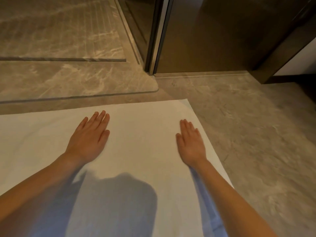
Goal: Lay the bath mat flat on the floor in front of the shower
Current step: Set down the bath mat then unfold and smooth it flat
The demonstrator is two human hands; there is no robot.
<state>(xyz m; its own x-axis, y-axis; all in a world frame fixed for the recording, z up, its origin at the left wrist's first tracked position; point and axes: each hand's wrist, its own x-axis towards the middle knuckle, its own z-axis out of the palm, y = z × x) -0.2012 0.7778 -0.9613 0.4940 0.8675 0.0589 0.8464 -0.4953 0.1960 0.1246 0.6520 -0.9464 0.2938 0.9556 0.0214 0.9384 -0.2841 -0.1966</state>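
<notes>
The white bath mat (145, 134) lies spread on the floor (256, 125) just before the shower step (77, 93). Left hand (89, 139) and right hand (191, 144) press on it, flat, fingers extended, gripping nothing, likely smoothing wrinkles.

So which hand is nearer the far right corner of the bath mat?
Right. The right hand lies flat just below that bath mat corner; the left hand rests further left.

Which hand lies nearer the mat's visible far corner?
The right hand: it rests flat near the bath mat's right edge, while the left hand presses mid-mat.
</notes>
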